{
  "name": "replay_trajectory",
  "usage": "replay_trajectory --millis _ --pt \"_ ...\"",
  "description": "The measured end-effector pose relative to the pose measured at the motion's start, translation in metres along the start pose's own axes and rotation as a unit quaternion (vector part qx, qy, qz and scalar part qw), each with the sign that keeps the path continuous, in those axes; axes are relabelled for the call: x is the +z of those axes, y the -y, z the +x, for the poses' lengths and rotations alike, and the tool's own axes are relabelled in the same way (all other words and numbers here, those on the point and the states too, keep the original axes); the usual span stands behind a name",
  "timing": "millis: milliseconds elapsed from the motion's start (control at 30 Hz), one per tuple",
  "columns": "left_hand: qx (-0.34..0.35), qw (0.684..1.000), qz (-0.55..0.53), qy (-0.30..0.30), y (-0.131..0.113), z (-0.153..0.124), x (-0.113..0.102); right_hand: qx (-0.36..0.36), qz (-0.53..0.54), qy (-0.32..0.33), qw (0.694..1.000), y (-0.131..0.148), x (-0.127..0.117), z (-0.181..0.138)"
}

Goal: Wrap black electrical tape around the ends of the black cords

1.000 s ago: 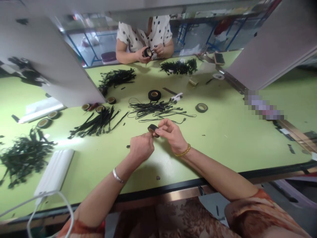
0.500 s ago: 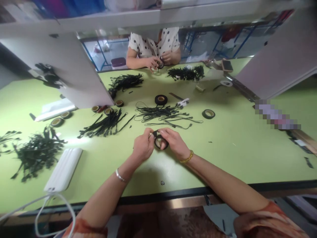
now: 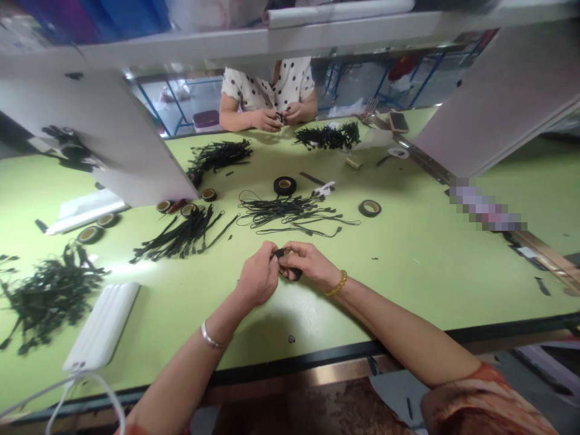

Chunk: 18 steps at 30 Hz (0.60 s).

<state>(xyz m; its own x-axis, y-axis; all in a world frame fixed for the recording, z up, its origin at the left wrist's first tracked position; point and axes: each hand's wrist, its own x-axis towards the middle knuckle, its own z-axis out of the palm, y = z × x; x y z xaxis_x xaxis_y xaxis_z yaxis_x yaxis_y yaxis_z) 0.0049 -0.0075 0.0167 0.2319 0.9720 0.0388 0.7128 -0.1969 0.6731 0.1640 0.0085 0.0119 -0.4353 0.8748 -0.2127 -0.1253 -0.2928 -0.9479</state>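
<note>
My right hand (image 3: pixel 307 264) is closed round a small roll of black tape (image 3: pixel 290 272), held just above the green table (image 3: pixel 421 254). My left hand (image 3: pixel 258 279) is pinched against the roll from the left, fingertips meeting those of the right hand; what it pinches is too small to name. Just beyond my hands lies a loose bundle of thin black cables (image 3: pixel 290 211).
Another bundle of black cables (image 3: pixel 181 232) lies to the left, more tape rolls (image 3: pixel 284 185) (image 3: pixel 369 208) further back. A white power bank (image 3: pixel 102 326) with a cord sits front left. A person in a dotted top (image 3: pixel 267 84) works across the table. Grey divider panels (image 3: pixel 113 139) (image 3: pixel 498 96) stand either side.
Both hands have turned the tape roll so its hole no longer faces me, and they have closed tighter together. The view has shifted slightly.
</note>
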Motion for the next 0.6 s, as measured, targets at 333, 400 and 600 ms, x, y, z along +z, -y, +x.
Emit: replay_trajectory --millis 333,400,600 --pt "-0.008 0.966 -0.255 0.034 0.0074 0.0064 -0.0076 -0.024 -0.003 0.038 0.999 -0.0044 -0.0053 -0.0016" --pt "-0.006 0.971 -0.235 0.029 0.0057 0.0067 -0.0080 -0.028 -0.020 0.023 0.999 -0.0063 -0.0060 -0.0010" --pt "-0.008 0.992 -0.121 0.026 0.0042 0.0050 -0.0020 -0.019 -0.063 -0.014 0.998 -0.0103 -0.0068 0.0013"
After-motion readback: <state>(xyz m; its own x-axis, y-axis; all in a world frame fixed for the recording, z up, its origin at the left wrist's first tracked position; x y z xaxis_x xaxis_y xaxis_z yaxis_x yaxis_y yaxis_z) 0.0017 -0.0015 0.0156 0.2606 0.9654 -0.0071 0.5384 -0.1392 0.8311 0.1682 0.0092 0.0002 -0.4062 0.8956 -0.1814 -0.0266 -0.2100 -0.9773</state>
